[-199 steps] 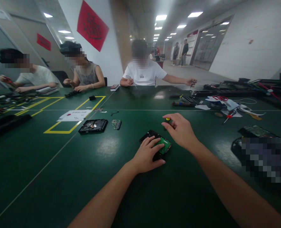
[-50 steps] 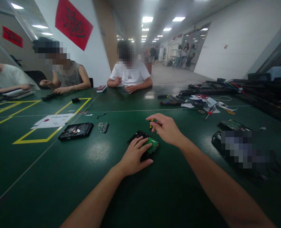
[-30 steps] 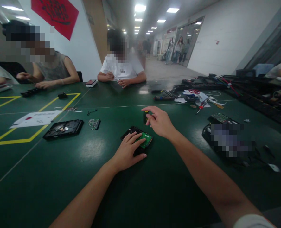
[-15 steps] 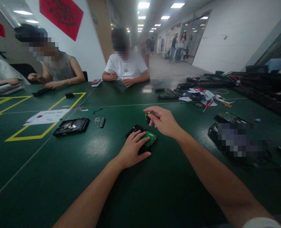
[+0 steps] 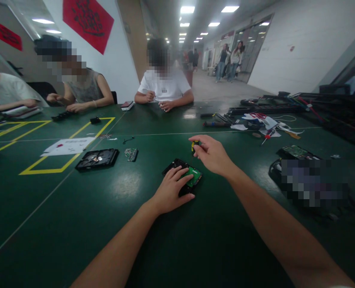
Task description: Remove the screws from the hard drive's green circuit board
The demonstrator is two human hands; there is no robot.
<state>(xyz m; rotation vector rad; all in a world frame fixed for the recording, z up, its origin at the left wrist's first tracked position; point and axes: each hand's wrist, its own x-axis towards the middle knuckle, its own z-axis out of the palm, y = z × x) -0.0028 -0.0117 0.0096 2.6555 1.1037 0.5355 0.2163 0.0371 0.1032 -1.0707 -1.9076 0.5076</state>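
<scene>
A black hard drive point(image 5: 177, 163) with a green circuit board point(image 5: 196, 176) lies on the table, board side up. My left hand point(image 5: 174, 188) rests across it with fingers spread over the board; its thumb stretches along the near side. Above the drive's far right edge, my right hand point(image 5: 211, 154) pinches the yellow and black handle of a small screwdriver point(image 5: 193, 148) between thumb and fingers. The screwdriver stands upright, its thin shaft pointing down; whether the tip touches the drive I cannot tell. My left palm covers part of the drive.
To the left are another hard drive point(image 5: 97, 159), a small circuit board point(image 5: 131, 154) and a paper sheet point(image 5: 69, 146). A red-handled screwdriver point(image 5: 267, 137), cables and tools lie at the far right, near a blurred-out dark item point(image 5: 306, 182). Several people sit across the table.
The whole view has shifted slightly, so things appear further right. My left hand stays on the hard drive, and my right hand keeps the screwdriver upright over its far edge.
</scene>
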